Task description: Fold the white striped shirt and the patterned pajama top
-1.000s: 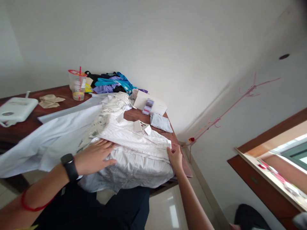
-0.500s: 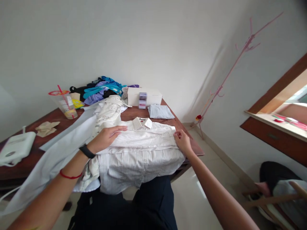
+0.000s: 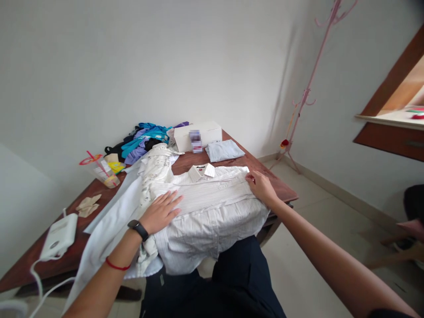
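A white, finely striped collared shirt (image 3: 205,236) lies spread at the near edge of the wooden table, its collar pointing away from me. Its lower part hangs over toward my lap, and a sleeve is laid across the body below the collar. My left hand (image 3: 162,211) rests flat on the left part of that sleeve, fingers spread. At the shirt's right edge, my right hand (image 3: 260,184) has its fingers curled in a pinch on the fabric at the sleeve's end. Under the shirt's left side runs a white patterned garment (image 3: 154,170).
A folded light-blue garment (image 3: 225,150) and a white box (image 3: 212,132) sit behind the shirt. Heaped clothes (image 3: 145,137), a plastic cup (image 3: 107,174), a beige cloth (image 3: 88,205) and a white corded device (image 3: 59,236) occupy the left. A pink coat rack (image 3: 309,84) stands in the corner.
My left hand has come down from above the sleeve to lie flat on it, and the sleeve looks smoother. My right hand stays at the right edge. The view has shifted.
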The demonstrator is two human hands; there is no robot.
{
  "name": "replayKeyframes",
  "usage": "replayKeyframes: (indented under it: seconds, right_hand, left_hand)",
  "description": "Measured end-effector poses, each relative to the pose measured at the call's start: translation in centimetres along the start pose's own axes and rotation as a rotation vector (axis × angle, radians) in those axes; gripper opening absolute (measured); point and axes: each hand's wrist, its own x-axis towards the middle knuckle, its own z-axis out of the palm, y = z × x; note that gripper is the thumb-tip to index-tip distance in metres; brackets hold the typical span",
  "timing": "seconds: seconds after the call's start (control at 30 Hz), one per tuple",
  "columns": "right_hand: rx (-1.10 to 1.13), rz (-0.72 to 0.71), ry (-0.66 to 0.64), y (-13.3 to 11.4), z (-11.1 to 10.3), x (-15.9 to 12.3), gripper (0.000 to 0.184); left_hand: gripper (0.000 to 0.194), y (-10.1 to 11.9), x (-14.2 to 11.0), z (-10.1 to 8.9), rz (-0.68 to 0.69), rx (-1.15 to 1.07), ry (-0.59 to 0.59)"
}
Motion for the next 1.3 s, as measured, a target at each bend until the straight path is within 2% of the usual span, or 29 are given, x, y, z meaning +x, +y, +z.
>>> replayKeyframes:
  seconds: [0.2,0.4,0.7,0.97,1.1,1.23,1.3]
  right_hand:
    - [0.015,0.054,-0.008,-0.3,0.0,0.0,0.017]
    - [-0.064,0.039,-0.059,-0.1,0.2,-0.1,0.021]
    - [-0.164,0.056,-0.022,0.5,0.5,-0.2,0.022]
    - [-0.194,0.078,0.001,0.3,0.6,-0.4,0.022]
    - [-0.167,0.084,0.016,0.5,0.7,-0.4,0.022]
    - [-0.179,0.082,0.012,0.6,0.7,-0.4,0.022]
    - [-0.189,0.080,0.005,0.5,0.6,-0.4,0.023]
  left_hand:
    - [0.063,0.8,-0.1,-0.5,-0.012,0.030,0.000]
    - [0.062,1.1,-0.1,-1.0,-0.008,0.062,-0.027]
    - [0.060,1.5,-0.3,-0.9,-0.022,0.033,0.015]
    - [0.084,1.7,0.4,-2.1,-0.082,-0.020,-0.161]
    - [0.078,1.6,0.9,-1.6,-0.144,-0.029,-0.170]
    - [0.072,3.9,3.1,-1.6,-0.328,0.030,-0.116]
    - [0.072,5.9,5.0,-1.8,-0.343,0.000,-0.042]
